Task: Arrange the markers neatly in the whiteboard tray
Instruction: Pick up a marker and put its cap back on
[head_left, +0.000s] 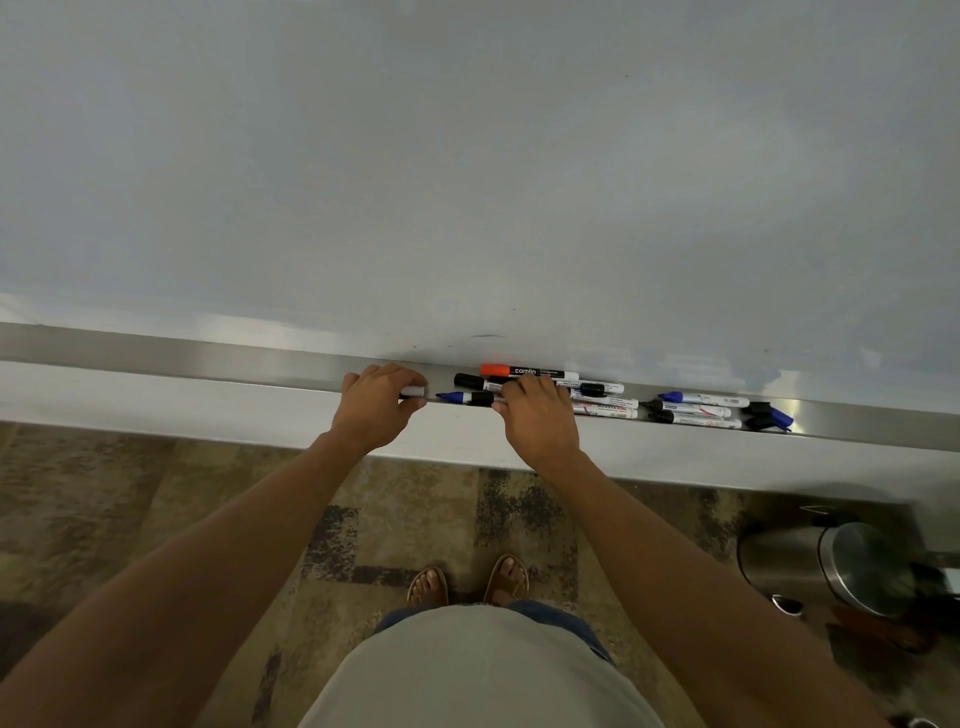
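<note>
A long steel whiteboard tray (208, 358) runs under the whiteboard. My left hand (376, 402) is closed around a white marker (415, 391) at the tray's middle. My right hand (535, 415) rests on a loose pile of several markers, its fingers on the white barrel of a blue-tipped marker (460, 398). An orange-capped marker (524, 371) lies along the back wall above a black-capped one (470, 381). Three more markers (696, 410) lie side by side further right, with loose black and blue caps (771, 414) beyond them.
The whiteboard (467, 156) fills the upper view. A white ledge (156, 400) runs below the tray. A steel pedal bin (852, 564) stands on the patterned carpet at the lower right. My sandalled feet (467, 584) are close to the wall.
</note>
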